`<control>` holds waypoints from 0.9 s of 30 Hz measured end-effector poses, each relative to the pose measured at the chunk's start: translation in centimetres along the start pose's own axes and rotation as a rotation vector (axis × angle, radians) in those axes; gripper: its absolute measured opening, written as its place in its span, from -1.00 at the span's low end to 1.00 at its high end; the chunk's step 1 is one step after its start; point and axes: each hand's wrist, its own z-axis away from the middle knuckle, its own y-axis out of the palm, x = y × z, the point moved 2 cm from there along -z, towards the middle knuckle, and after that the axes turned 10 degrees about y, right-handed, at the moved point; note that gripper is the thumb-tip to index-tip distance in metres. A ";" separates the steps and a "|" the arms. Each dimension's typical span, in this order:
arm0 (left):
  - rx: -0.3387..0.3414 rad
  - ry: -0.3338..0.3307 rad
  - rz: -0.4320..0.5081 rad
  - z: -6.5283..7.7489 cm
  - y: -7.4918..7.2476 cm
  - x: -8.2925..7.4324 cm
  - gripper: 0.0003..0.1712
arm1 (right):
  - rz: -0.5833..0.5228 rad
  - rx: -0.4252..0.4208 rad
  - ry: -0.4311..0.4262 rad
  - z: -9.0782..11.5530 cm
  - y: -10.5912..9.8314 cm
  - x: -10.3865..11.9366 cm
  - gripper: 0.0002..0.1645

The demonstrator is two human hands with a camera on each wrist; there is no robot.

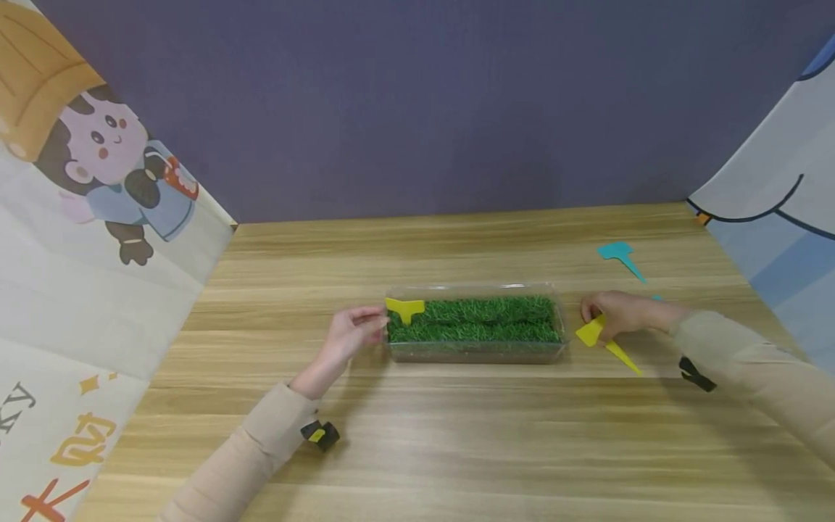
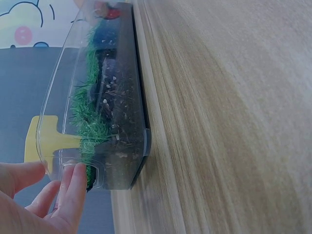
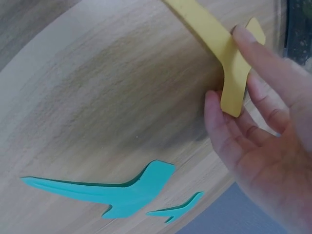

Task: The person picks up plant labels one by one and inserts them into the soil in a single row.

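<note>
Right hand [image 1: 616, 313] pinches a tag [image 1: 589, 333], best done softly; left hand [image 1: 351, 335], loosely spread, maybe touches the box [image 1: 479, 354].

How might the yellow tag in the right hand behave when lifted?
The yellow tag looks thin, so it is probably light. In the head view its stem runs straight past the right hand, suggesting some stiffness. Being flat, it seems unlikely to roll.

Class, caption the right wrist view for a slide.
A right hand holds a yellow T-shaped marker; two teal ones lie on the wooden table.
</note>
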 end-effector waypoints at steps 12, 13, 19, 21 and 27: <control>-0.004 -0.004 -0.010 0.0 0.0 0.0 -0.61 | 0.042 -0.008 0.016 -0.2 -0.5 0.3 -0.74; -0.004 -0.004 -0.008 0.0 0.0 0.1 -0.61 | 0.041 -0.009 0.017 -0.2 -0.6 0.3 -0.77; 0.006 0.006 0.006 0.0 0.0 0.1 -0.61 | -0.010 -0.038 0.051 0.1 -1.0 0.5 -0.76; 0.007 0.007 0.007 0.0 0.0 0.1 -0.60 | -0.051 -0.037 0.080 0.2 -1.1 0.5 -0.77; 0.008 0.008 0.008 0.0 0.0 0.0 -0.60 | -0.143 -0.057 0.116 0.7 -1.5 0.5 -0.81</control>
